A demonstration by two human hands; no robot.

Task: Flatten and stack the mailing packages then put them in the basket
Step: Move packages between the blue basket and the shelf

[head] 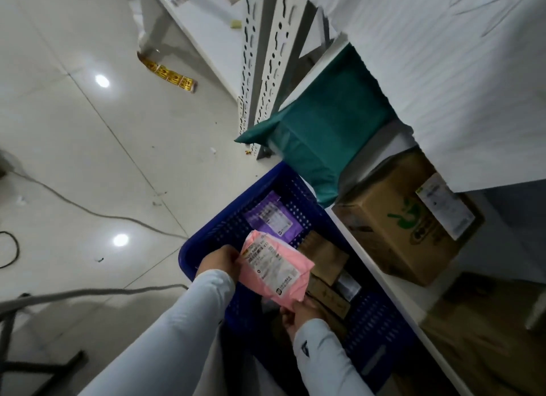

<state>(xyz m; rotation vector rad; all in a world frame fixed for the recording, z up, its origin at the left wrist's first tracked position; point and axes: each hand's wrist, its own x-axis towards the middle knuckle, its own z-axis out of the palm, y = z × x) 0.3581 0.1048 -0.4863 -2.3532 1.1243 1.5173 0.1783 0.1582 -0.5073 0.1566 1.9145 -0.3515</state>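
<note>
A pink mailing package (274, 270) with a white label hangs over the blue perforated basket (218, 227) on the floor. My left hand (220, 261) grips its left edge and my right hand (298, 313) grips its lower right corner. Inside the basket lie a purple mailing package (270, 218) at the far end and several brown packages (323, 258) along the right side. A green mailing package (322, 124) lies on the white shelf (393, 292) beyond the basket, one end overhanging the shelf edge.
A cardboard box (404, 218) with green print stands on the shelf right of the basket. Perforated white shelf posts (266, 56) rise behind. Cables (88, 209) and yellow-black tape (168, 73) lie on the tiled floor to the left.
</note>
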